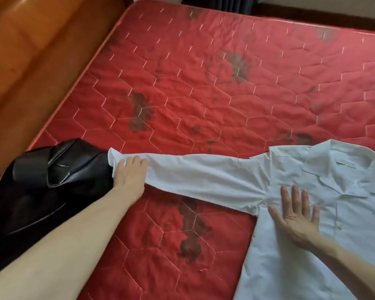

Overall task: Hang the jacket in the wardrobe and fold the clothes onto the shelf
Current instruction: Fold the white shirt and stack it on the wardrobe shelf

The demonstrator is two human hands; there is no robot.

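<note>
A white collared shirt (312, 213) lies front up on the red mattress (204, 83) at the lower right. Its one sleeve (204, 174) stretches straight out to the left. My left hand (129, 174) lies on the sleeve's cuff, its fingers curled over the fabric. My right hand (294, 215) presses flat on the shirt's chest near the armpit, fingers spread. A black leather jacket (41, 191) lies crumpled at the mattress's left edge, touching the cuff end of the sleeve.
The quilted mattress has several dark stains. A wooden bed frame (30, 50) runs along its left side. A dark curtain (232, 4) hangs beyond the far edge. No wardrobe or shelf is in view.
</note>
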